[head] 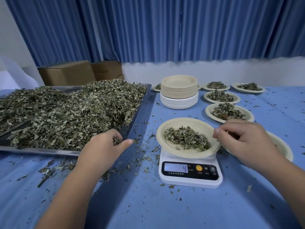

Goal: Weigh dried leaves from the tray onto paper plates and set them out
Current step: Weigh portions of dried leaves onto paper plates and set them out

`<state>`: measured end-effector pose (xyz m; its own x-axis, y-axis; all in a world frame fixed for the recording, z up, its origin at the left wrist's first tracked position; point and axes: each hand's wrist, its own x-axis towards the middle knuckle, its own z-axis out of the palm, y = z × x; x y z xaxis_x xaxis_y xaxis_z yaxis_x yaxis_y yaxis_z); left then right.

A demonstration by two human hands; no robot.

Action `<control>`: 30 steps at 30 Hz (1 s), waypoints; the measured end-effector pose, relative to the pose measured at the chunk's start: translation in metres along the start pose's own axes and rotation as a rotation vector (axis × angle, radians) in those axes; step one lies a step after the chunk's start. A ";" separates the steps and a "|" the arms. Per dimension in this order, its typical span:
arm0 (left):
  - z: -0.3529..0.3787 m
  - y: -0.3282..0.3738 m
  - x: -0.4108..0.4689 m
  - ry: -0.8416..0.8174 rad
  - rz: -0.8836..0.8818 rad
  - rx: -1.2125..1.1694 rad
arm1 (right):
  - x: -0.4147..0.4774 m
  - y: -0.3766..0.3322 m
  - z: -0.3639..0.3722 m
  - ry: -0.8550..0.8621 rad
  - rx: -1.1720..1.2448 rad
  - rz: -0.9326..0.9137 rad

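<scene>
Now, weighing plate (181,123): sits on the scale (189,181) with a small heap of leaves in it; the display reads 4.
Left hand (105,147): at the near right corner of the tray (41,150), fingers curled round a pinch of dried leaves (117,140); we see the plate lying to its right, across the tray rim.
Right hand (244,138): nearer, at the plate's right edge, fingers curled (pinching the rim or not, we cannot tell).
Count: one tray, one scale, one plate stack (179,95), five filled plates (222,101) set out behind, one more under the right wrist.
</scene>
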<state>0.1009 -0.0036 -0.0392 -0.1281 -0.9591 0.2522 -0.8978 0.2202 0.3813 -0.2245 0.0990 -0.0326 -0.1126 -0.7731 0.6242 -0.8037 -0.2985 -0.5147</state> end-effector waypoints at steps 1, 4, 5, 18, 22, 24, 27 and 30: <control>0.000 -0.002 0.001 -0.007 -0.006 -0.044 | 0.000 0.000 0.000 0.000 0.003 -0.003; 0.000 -0.004 0.003 0.019 -0.020 -0.133 | 0.000 0.000 0.000 0.006 0.002 -0.001; -0.001 -0.005 0.004 0.039 -0.024 -0.148 | 0.000 0.001 0.000 0.009 0.001 0.000; -0.028 0.003 0.026 0.180 0.140 0.192 | 0.002 0.003 -0.002 0.002 0.029 0.010; -0.035 0.020 0.031 0.196 0.227 0.068 | 0.002 0.000 -0.002 -0.007 0.048 0.010; -0.039 0.037 0.032 0.188 0.295 -0.018 | 0.002 0.000 -0.003 -0.003 0.049 0.014; -0.042 0.068 0.031 0.193 0.424 -0.167 | 0.003 0.000 -0.003 0.005 0.038 0.019; -0.039 0.101 0.032 0.198 0.506 -0.310 | 0.003 0.000 -0.003 0.003 0.045 0.023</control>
<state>0.0223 -0.0053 0.0426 -0.3982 -0.6780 0.6179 -0.5789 0.7082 0.4041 -0.2268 0.0983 -0.0293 -0.1327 -0.7782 0.6139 -0.7735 -0.3060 -0.5551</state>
